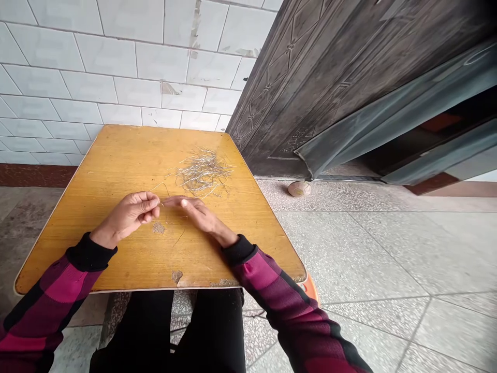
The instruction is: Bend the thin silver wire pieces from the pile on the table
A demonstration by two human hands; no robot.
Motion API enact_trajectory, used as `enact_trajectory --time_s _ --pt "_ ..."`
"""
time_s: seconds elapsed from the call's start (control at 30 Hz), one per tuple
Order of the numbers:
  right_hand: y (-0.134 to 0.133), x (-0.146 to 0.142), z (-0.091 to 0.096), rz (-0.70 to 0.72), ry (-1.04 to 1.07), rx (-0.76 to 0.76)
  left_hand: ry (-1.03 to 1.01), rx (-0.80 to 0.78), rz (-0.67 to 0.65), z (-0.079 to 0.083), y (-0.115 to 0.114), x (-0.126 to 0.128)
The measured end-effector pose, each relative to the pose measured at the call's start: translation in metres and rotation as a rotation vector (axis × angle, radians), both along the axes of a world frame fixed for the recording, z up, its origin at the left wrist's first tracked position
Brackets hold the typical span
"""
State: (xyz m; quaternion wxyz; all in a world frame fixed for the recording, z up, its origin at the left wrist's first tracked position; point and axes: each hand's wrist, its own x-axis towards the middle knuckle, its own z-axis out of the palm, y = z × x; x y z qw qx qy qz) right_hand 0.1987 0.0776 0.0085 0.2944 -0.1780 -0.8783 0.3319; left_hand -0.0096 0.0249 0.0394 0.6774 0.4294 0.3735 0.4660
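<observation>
Over the near half of the wooden table (128, 155), my left hand (134, 215) pinches a thin wire (158, 185) between thumb and fingertips. Its bent ends stick out past the fingers. My right hand (198, 213) is just to the right, fingers stretched out flat toward the left fingertips and thumb raised. Whether its fingertips touch the wire is hard to make out. Just beyond the right hand lies a loose, tangled pile of thin silvery wires (204, 172). A single short wire piece (178, 238) rests on the tabletop below the hands.
The tabletop has worn patches (177, 276) near its front edge. A white tiled wall (124, 62) stands behind it. To the right are a dark carved door (267, 93), a grey-green curtain (373, 109) and a roundish object (299, 188) on the floor. Something orange (310, 288) shows under the table's right corner.
</observation>
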Motion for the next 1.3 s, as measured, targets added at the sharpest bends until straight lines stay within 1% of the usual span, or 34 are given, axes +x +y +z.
enact_trajectory --time_s 0.03,0.1,0.13,0.2,0.27,0.3,0.33,0.37,0.43,0.47,0.5,0.53,0.57,0.6,0.67,0.73,0.8,0.87,0.97,1.03,1.17,1.3 --pt "0.002 -0.003 -0.001 -0.005 -0.055 0.055 -0.018 0.012 -0.023 0.002 0.000 -0.002" --pt "0.008 -0.007 -0.007 -0.021 -0.236 0.191 -0.043 0.018 -0.057 0.004 -0.001 -0.004" --pt "0.011 -0.008 -0.011 -0.053 -0.329 0.242 -0.050 0.010 -0.064 0.003 -0.001 -0.003" --pt "0.019 -0.007 -0.018 -0.193 -0.453 0.298 -0.058 -0.016 -0.065 0.000 -0.001 0.000" --pt "0.026 0.000 -0.020 -0.378 -0.446 0.324 -0.066 -0.041 -0.057 -0.004 0.000 0.004" --pt "0.028 0.004 -0.017 -0.453 -0.388 0.331 -0.072 -0.049 -0.050 -0.005 0.001 0.005" --pt "0.028 0.007 -0.014 -0.502 -0.300 0.327 -0.080 -0.054 -0.041 -0.006 0.001 0.007" --pt "0.026 0.010 -0.009 -0.516 -0.197 0.305 -0.088 -0.058 -0.029 -0.007 0.001 0.008" --pt "0.016 0.013 0.002 -0.463 -0.008 0.196 -0.104 -0.065 0.005 -0.010 0.002 0.009" --pt "0.008 0.012 0.006 -0.401 0.040 0.111 -0.110 -0.069 0.024 -0.011 0.002 0.010" --pt "0.000 0.011 0.008 -0.329 0.054 0.039 -0.114 -0.073 0.043 -0.013 0.002 0.011" --pt "-0.007 0.009 0.009 -0.267 0.040 0.008 -0.116 -0.076 0.062 -0.014 0.002 0.012" --pt "-0.013 0.007 0.008 -0.224 0.001 0.021 -0.118 -0.079 0.081 -0.016 0.002 0.013" --pt "-0.017 0.005 0.006 -0.202 -0.055 0.074 -0.121 -0.085 0.096 -0.017 0.002 0.014" --pt "-0.020 0.003 0.001 -0.221 -0.183 0.246 -0.132 -0.106 0.113 -0.019 0.002 0.015" --pt "-0.018 0.004 -0.002 -0.262 -0.266 0.417 -0.133 -0.126 0.108 -0.018 0.002 0.016" --pt "-0.016 0.008 0.000 -0.276 -0.272 0.537 -0.084 -0.112 0.073 -0.015 0.001 0.015" --pt "-0.015 0.012 0.005 -0.265 -0.234 0.611 0.023 -0.040 0.040 -0.011 0.000 0.013" --pt "-0.018 0.016 0.012 -0.243 -0.187 0.641 0.159 0.076 -0.011 -0.007 -0.001 0.009" --pt "-0.020 0.016 0.012 -0.224 -0.185 0.628 0.168 0.079 -0.067 -0.006 -0.001 0.007" --pt "-0.022 0.011 0.007 -0.156 -0.223 0.574 0.063 -0.037 -0.186 -0.009 0.000 0.007" --pt "-0.025 0.006 0.001 -0.111 -0.274 0.516 -0.079 -0.150 -0.189 -0.016 0.004 0.008"
